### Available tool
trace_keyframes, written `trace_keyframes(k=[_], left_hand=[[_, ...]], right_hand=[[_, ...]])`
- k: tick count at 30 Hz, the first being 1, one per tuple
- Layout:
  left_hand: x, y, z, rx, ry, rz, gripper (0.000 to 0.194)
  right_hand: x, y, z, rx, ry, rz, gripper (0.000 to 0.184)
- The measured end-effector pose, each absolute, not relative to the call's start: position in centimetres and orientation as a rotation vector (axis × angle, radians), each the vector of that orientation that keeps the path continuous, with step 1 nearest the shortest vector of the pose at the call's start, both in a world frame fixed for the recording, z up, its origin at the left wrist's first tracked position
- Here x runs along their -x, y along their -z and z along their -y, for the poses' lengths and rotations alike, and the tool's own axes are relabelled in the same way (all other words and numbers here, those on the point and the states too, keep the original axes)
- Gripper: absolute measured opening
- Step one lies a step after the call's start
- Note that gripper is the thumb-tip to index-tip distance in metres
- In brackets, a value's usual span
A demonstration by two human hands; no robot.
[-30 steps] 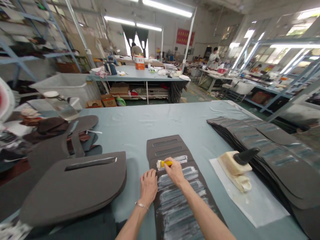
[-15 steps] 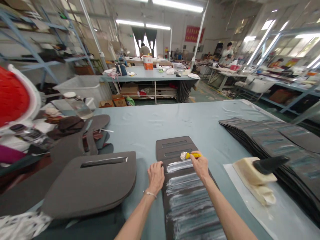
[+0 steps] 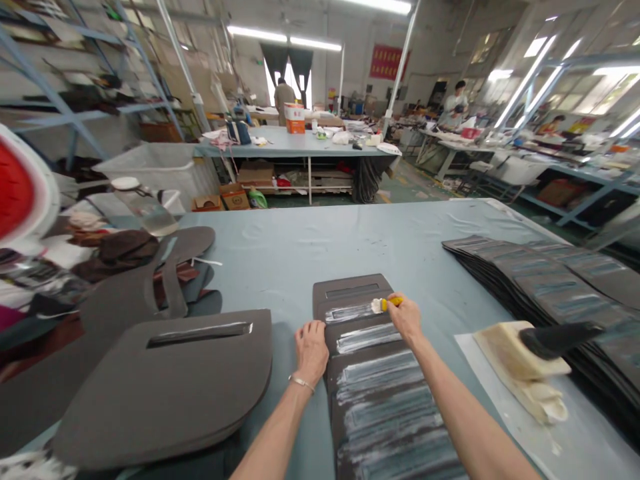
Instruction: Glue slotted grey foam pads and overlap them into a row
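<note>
In my right hand (image 3: 407,317) is a small yellow-handled brush (image 3: 385,305), pinched between closed fingers. Its white-coated tip touches the second slot from the far end of the overlapping dark grey panels (image 3: 360,316). White wet streaks cover that slot and the nearer ones; the farthest slot has no white on it. My left hand (image 3: 311,350) is closed, its curled fingers gripping the panels' left edge. To the right, a cream-coloured block-shaped container (image 3: 510,347) with a dark cylindrical piece (image 3: 555,340) lies on a white sheet (image 3: 493,390).
A stack of streaked dark panels (image 3: 540,287) lies at the right. On the left are larger slotted grey panels (image 3: 190,380), fabric scraps and a clear jar (image 3: 147,210). Beyond the blue tabletop (image 3: 280,247), another table holds an orange-and-white box (image 3: 295,119). Several people are farther back.
My right hand has moved the brush from just above the third slot onto the second, which now carries white streaks. My left hand stays at the edge. The view has shifted slightly.
</note>
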State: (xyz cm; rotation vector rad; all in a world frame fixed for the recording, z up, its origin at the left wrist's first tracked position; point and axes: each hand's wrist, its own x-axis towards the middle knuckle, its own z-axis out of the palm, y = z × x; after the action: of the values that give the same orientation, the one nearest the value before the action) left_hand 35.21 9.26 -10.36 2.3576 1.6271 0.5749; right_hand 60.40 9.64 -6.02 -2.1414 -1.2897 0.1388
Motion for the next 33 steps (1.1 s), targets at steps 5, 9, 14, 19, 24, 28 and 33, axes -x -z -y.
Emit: trace_keyframes(k=[5, 9, 14, 19, 24, 28, 33], left_hand=[[-35.5, 10.8, -9.3, -2.373, -0.558, -1.665, 0.039], [-35.4, 11.0, -9.4, -2.4, -0.553, -1.652, 0.039], [-35.6, 11.1, -9.2, -2.4, -0.555, -1.671, 0.039], [-35.8, 11.3, -9.7, -2.265, -0.596, -1.7, 0.035], [-34.5, 11.2, -11.0, -1.665, -0.739, -1.569, 0.032], [-33.7, 11.2, -9.4, -1.388, -0.821, -1.69, 0.045], [-34.5, 11.4, -4.7, -1.477, -0.621, -1.697, 0.041]], right_hand=[[-55.4, 5.1, -9.4, 1.973, -0.102, 1.523, 0.02], [-54.5, 5.9, -9.8, 1.883, -0.286, 1.695, 0.015], [-62.6, 5.4, -9.9, 2.233, -0.067, 1.326, 0.019], [-63.8, 6.0, -9.3, 2.15, -0.062, 1.379, 0.02], [-63.8, 4.9, -6.3, 2.087, -0.077, 1.112, 0.02], [-65.7, 3.5, 0.9, 1.96, -0.259, 0.892, 0.022], [-70.4, 2.6, 15.4, 1.929, -0.271, 0.503, 0.032]])
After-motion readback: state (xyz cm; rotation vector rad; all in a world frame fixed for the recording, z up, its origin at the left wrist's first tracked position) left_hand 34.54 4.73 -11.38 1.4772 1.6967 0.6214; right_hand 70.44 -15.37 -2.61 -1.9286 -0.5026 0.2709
